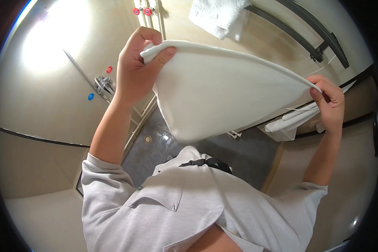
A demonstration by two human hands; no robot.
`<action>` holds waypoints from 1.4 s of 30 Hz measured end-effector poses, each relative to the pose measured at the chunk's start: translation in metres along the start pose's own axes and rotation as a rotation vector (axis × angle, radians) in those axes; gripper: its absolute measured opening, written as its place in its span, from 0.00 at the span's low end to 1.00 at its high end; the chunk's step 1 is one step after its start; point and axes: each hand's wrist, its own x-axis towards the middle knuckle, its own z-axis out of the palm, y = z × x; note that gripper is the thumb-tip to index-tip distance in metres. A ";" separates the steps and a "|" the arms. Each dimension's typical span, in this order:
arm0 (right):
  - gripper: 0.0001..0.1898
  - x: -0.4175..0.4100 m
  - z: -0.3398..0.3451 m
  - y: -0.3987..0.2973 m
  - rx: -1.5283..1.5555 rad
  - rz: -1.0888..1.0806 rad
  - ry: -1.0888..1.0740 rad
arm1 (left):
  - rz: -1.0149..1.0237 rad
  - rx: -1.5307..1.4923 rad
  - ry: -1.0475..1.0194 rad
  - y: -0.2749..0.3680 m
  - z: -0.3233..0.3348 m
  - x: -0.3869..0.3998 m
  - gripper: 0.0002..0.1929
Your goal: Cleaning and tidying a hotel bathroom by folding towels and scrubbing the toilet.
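A white cloth (220, 91), perhaps a towel, is stretched between my two hands in front of my chest. My left hand (137, 63) pinches its upper left corner, thumb in front and fingers curled behind. At the upper right corner, my right hand (329, 100) grips the edge between thumb and fingers, lower in the picture than the left. From the taut top edge the cloth hangs down and hides part of the floor and wall behind it.
Ahead, a white terry towel (219, 15) hangs by a dark metal rack (289, 28). Pipes with red valve handles (147, 12) run up the wall. At left is a shower mixer (104, 85). A lined bin (282, 129) sits at right. The grey floor (138, 157) has a round drain (148, 139).
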 end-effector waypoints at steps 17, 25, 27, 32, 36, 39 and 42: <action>0.07 -0.028 0.001 0.001 -0.224 0.095 0.155 | 0.029 0.176 -0.113 0.027 -0.003 -0.012 0.12; 0.01 -0.032 0.004 -0.002 0.194 0.290 0.354 | -0.052 -0.074 -0.077 0.055 0.003 -0.017 0.18; 0.04 -0.032 0.003 -0.009 0.206 0.305 0.258 | -0.140 0.084 -0.071 0.053 0.001 -0.014 0.13; 0.06 -0.027 0.010 -0.016 -0.083 0.198 0.162 | -0.112 0.003 0.026 0.030 -0.001 -0.012 0.10; 0.13 -0.021 0.009 -0.010 -0.027 0.120 0.255 | 0.080 -0.004 0.242 0.025 0.012 -0.008 0.12; 0.15 -0.025 0.020 0.002 0.150 0.051 0.407 | 0.180 0.097 0.366 0.046 0.018 0.001 0.13; 0.23 -0.049 0.085 0.034 0.859 -0.002 0.951 | 0.287 0.209 0.359 0.067 0.032 0.019 0.14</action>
